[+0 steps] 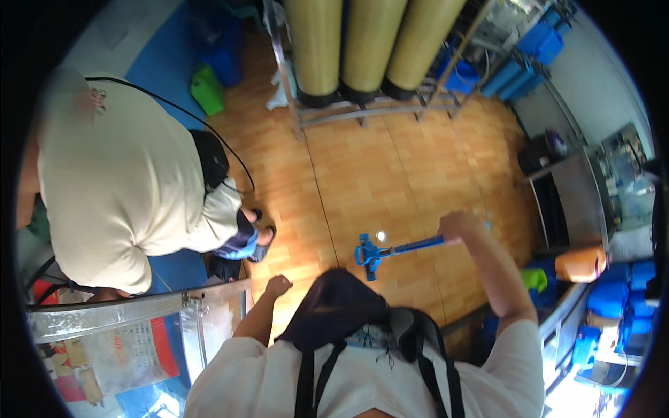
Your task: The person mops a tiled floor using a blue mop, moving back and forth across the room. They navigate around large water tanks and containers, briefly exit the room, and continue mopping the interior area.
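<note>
A blue long-shafted tool (414, 245), loop-ended, points leftward.

Tool (417, 244) in front, tanks (373, 49) beyond, co-worker (132, 167) left

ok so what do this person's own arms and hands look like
Both the left hand and the right hand are gloveless, with bare forearms. The left sleeve and right sleeve are white, loose and short. No watch or cable shows on either wrist; rings are too small to tell.
</note>
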Motion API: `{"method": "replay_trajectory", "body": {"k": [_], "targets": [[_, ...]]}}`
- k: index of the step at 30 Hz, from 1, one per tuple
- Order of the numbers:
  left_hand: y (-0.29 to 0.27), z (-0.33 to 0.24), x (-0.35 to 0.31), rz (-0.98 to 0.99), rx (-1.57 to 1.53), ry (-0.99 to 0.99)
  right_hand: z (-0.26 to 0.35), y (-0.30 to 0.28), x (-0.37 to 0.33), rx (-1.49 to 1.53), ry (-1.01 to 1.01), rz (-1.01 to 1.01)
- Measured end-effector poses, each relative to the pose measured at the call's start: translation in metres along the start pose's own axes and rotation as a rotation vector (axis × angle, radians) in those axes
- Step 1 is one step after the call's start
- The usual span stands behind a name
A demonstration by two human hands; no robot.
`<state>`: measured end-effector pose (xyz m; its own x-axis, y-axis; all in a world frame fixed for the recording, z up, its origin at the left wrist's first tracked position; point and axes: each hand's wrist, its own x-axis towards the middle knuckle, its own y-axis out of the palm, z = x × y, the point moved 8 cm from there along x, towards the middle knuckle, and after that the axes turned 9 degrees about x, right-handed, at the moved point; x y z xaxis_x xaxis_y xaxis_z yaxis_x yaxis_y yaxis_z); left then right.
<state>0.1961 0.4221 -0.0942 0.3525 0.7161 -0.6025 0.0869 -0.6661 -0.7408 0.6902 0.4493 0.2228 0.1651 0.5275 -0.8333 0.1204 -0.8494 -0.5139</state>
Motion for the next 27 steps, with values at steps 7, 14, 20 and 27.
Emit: {"method": "replay_trajectory", "body": {"k": [7, 14, 20, 27], "targets": [[-0.045, 0.025, 0.022, -0.003, -0.046, -0.243, 0.055, 0.016, 0.093, 0.844, -0.122, -0.050], [-0.053, -0.007, 0.017, -0.106, 0.045, -0.218, 0.106, 0.144, 0.159, 1.140, -0.010, -0.049], [0.012, -0.065, 0.001, -0.076, 0.135, -0.012, 0.009, 0.314, 0.102, 1.106, 0.118, -0.036], [0.096, -0.108, -0.043, 0.021, 0.232, 0.158, -0.160, 0.478, -0.115, 0.943, 0.368, 0.098]]}}
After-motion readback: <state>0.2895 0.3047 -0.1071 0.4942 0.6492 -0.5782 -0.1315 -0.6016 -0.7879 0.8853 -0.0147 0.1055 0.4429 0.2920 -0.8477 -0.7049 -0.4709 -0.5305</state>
